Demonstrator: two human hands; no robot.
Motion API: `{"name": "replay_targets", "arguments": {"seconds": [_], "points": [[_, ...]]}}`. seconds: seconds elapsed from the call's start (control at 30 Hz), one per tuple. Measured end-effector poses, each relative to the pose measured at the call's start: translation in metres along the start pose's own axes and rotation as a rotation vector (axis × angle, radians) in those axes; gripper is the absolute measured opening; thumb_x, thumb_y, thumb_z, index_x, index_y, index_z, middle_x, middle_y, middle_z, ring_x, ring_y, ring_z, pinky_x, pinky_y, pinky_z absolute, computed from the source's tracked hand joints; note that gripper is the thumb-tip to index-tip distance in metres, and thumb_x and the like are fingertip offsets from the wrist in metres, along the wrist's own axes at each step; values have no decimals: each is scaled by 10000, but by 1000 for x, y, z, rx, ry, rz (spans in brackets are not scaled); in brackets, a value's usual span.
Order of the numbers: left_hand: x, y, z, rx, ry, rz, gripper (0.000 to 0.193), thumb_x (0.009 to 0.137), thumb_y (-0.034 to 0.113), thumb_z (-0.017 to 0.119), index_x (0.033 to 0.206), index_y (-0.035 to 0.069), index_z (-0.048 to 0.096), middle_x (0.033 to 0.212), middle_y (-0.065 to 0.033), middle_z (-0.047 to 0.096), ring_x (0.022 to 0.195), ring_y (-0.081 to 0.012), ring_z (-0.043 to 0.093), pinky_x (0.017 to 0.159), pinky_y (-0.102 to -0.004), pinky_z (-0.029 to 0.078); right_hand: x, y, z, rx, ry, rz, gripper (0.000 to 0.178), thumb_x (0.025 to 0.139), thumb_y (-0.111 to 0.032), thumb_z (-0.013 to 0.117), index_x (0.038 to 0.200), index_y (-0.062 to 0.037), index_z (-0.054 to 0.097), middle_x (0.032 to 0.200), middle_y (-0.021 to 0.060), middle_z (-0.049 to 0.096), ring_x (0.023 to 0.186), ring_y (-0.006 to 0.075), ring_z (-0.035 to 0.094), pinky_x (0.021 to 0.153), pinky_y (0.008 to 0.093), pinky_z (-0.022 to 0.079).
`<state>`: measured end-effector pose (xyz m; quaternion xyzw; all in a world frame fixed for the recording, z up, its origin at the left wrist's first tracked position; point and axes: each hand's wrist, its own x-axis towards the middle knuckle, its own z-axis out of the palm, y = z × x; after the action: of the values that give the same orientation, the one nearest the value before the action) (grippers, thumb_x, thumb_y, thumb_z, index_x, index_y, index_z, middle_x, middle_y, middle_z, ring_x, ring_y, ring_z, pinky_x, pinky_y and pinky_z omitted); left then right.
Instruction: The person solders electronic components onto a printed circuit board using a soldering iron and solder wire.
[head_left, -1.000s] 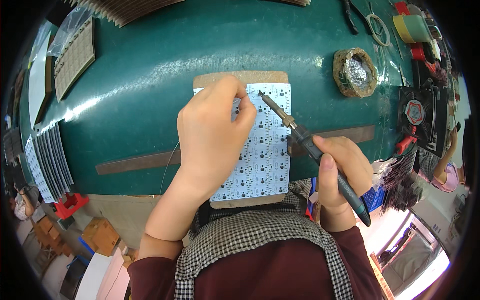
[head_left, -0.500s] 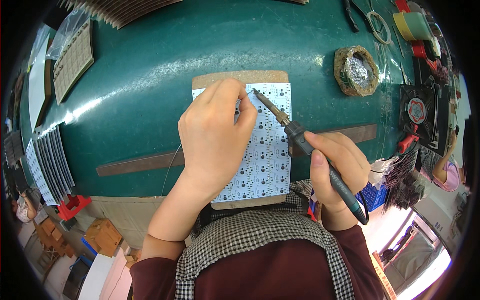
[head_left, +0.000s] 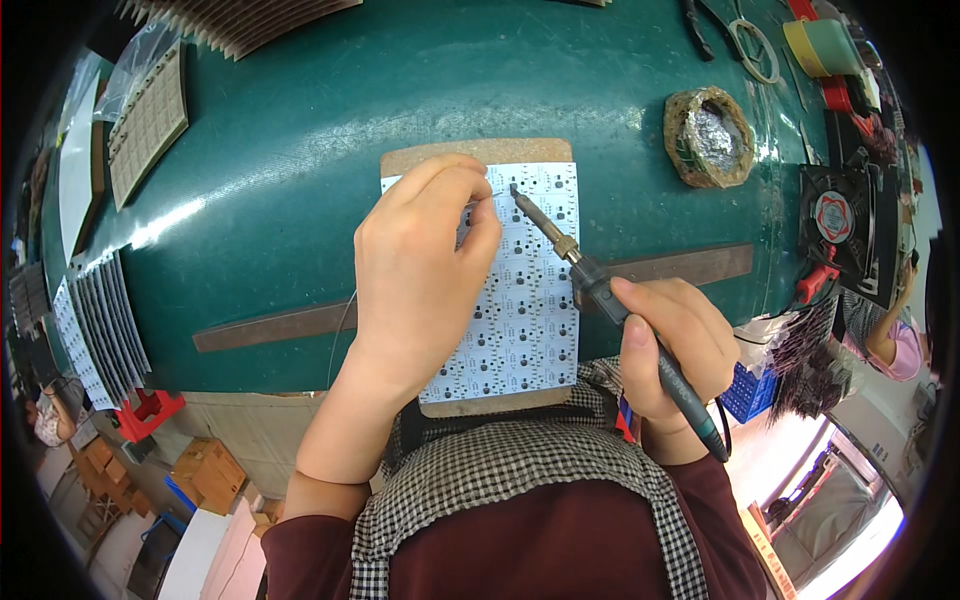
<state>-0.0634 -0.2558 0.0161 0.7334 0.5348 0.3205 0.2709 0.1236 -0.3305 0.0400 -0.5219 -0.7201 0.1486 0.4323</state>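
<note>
Your left hand (head_left: 415, 255): thumb and forefinger pinched on thin solder wire (head_left: 339, 335), its end poking out rightward over far part of white circuit-board panel (head_left: 520, 330). Panel lies under and right of left fingers, long axis running away from you. Soldering iron (head_left: 600, 285): tip just right of wire end, contact unclear; slants down-right into your right hand (head_left: 690, 335), fingers closed round handle. Left hand nearer tip. Panel print, handle lettering too small to read; fan (head_left: 835, 220) bears red-and-white emblem.

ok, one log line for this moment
left hand: pinching thin wire; right hand: gripping soldering iron, tip over circuit board; board: on brown panel
</note>
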Motion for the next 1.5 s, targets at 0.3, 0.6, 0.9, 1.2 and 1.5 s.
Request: {"name": "replay_targets", "arguments": {"seconds": [0.3, 0.6, 0.9, 1.2, 1.5], "points": [[-11, 10, -10, -14, -9, -11, 102, 778, -30, 643, 858, 5, 589, 898, -122, 661, 764, -289, 651, 666, -348, 521, -6, -2, -5, 15, -9, -6, 215, 715, -17, 655, 916, 53, 686, 700, 134, 659, 543, 228, 632, 474, 300, 492], [-18, 4, 2, 114, -2, -8, 113, 773, -26, 669, 864, 27, 627, 903, -64, 697, 624, -147, 564, 559, -261, 440, -9, -3, -2, 26, -20, -6, 228, 710, -14, 656, 927, 48, 686, 702, 129, 655, 547, 231, 632, 477, 305, 494], [-19, 5, 12, 163, 100, 67, 101, 756, 37, 688, 823, 60, 616, 869, -30, 664, 751, -222, 648, 618, -328, 517, -10, -3, -1, 19, -25, -3, 230, 703, -12, 663, 925, 32, 699, 704, 113, 649, 550, 219, 630, 481, 300, 491], [-23, 6, 2, 171, 57, 97, 86, 777, 37, 689, 841, 54, 635, 903, -35, 664, 791, -226, 644, 647, -328, 518, -17, -11, -6, 27, -50, 12, 215, 720, -19, 659, 921, 48, 692, 701, 115, 649, 552, 223, 634, 483, 297, 502], [-34, 9, -2, 4, -17, 31, 152, 747, -9, 684, 846, 38, 578, 893, -70, 656, 759, -255, 633, 652, -344, 501, -19, -13, -10, 24, -43, 13, 183, 735, -14, 655, 903, 53, 686, 710, 123, 659, 554, 226, 638, 479, 298, 507]]}}
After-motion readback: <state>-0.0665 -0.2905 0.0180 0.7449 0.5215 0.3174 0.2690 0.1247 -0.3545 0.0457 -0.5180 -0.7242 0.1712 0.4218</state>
